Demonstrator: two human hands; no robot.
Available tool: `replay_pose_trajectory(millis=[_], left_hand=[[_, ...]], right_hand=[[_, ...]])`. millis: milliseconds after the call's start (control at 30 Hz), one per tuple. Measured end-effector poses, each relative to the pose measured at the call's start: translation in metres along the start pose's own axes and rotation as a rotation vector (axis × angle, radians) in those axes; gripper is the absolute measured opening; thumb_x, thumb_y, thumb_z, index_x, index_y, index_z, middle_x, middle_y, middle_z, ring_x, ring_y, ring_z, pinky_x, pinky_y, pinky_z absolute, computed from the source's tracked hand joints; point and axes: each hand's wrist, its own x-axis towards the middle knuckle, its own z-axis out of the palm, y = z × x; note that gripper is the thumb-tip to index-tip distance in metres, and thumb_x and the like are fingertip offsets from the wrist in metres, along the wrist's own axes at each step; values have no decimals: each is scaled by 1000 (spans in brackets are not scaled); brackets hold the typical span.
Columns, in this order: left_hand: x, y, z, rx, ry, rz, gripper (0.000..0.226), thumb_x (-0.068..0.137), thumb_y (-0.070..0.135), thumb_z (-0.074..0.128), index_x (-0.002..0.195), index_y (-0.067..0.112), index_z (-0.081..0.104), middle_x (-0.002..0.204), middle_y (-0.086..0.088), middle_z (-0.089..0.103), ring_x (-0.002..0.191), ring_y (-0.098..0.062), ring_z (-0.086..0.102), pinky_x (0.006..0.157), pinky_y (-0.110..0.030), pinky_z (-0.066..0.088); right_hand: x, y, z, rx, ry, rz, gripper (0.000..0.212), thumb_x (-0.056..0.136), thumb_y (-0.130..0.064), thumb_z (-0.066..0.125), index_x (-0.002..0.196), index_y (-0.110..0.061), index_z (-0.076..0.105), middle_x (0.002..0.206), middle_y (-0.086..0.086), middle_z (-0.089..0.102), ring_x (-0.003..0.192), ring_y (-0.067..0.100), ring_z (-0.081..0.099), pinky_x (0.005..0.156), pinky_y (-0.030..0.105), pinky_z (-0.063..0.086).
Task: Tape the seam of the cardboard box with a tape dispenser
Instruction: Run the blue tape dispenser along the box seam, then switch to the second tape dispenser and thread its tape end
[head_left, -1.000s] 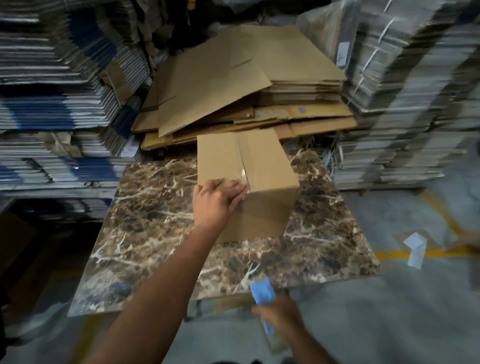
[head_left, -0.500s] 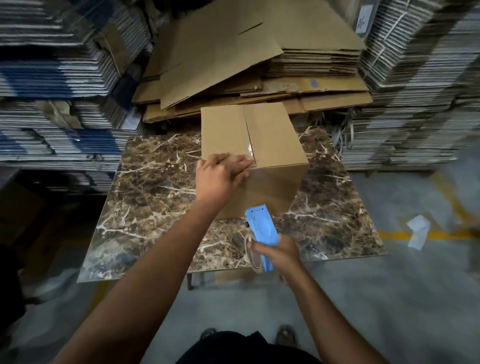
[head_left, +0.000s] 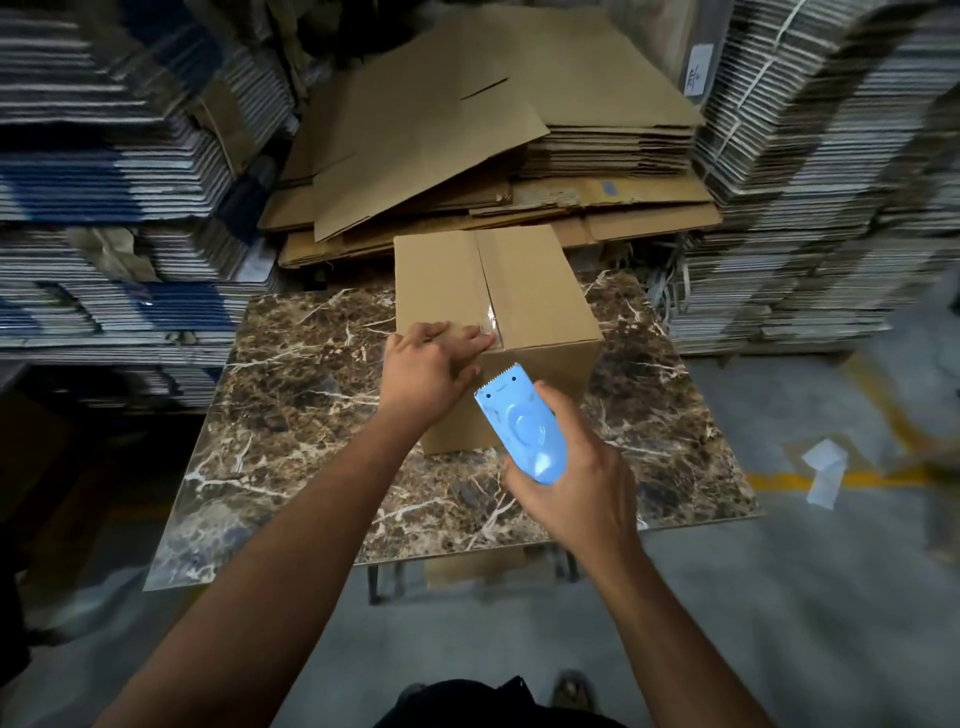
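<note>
A closed brown cardboard box (head_left: 535, 291) stands on the marble tabletop (head_left: 291, 415). Its top seam runs away from me, with a short piece of clear tape at the near end. My left hand (head_left: 431, 369) rests on the box's near top edge, left of the seam, fingers spread flat and reaching the tape end. My right hand (head_left: 571, 478) grips a blue tape dispenser (head_left: 524, 426) just in front of the box's near face, its toothed cutter pointing up toward the box edge.
Flattened cardboard sheets (head_left: 467, 130) are piled behind the table. Tall bundled stacks of flat cartons stand at the left (head_left: 104, 182) and right (head_left: 821, 182). A scrap of white paper (head_left: 826, 467) lies on the grey floor by a yellow line.
My right hand has lifted the blue dispenser from below the table's front edge up to the box's near face. My left hand stayed on the box.
</note>
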Motion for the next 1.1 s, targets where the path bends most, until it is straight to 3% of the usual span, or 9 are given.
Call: replay_pose_trajectory(millis=[233,400,500,600,733,867,967,1033,1100], left_hand=[[-2,2,-4,13,-13,9,51,91,41,64,138,52,52,145,23,56,137,-20,47,97,-41,32],[-3,3,-7,10,-41,2,53,91,39,63,140,52,49,147,24,53,139,-19,44,98,-41,31],[-2,3,-8,9,-54,6,53,92,40,62,141,52,48,148,24,52,140,-20,43,99,-41,31],[-2,2,-9,12,-72,5,54,92,41,62,143,53,45,149,25,50,141,-19,41,100,-41,32],[-2,3,-13,-8,-107,30,57,92,40,63,144,52,43,152,24,46,143,-19,37,106,-44,30],[-5,-2,-30,-479,-137,-64,51,91,24,70,138,41,58,149,13,54,140,-11,45,120,-40,34],[-33,7,-50,-745,56,-227,39,95,16,65,129,35,66,135,12,65,119,-2,60,99,-15,50],[-64,20,-48,-883,-40,-343,33,97,24,61,128,35,66,129,13,67,111,-1,64,95,-24,55],[-96,37,-36,-1136,-287,-461,36,96,38,61,131,30,63,125,2,71,111,-17,68,99,-45,57]], right_hand=[[-5,7,4,83,-150,171,78,77,-44,74,146,-52,40,119,-5,74,97,32,69,72,37,49],[0,19,8,281,-242,336,67,80,-38,78,138,-55,47,114,-21,66,93,17,66,80,35,53],[5,34,12,633,-275,508,62,82,-23,81,131,-50,55,120,-26,62,95,2,66,81,32,56],[9,49,16,1052,-230,761,52,80,-18,77,125,-39,63,116,1,76,95,22,73,87,43,57],[2,64,22,1513,-293,963,48,88,-11,66,132,-25,53,58,-5,60,45,6,54,42,21,43],[-3,64,31,1600,-300,959,61,77,-17,71,133,-24,47,53,-6,46,40,4,42,38,17,34],[-5,57,30,1622,-336,921,76,70,-25,83,138,-20,50,55,-6,46,42,4,42,39,18,35],[-6,52,27,1664,-390,886,96,56,-30,95,141,-15,53,56,-5,45,42,4,42,40,18,33],[-7,48,29,1692,-428,854,91,47,-34,98,127,-14,58,57,-4,44,43,5,41,41,18,32]])
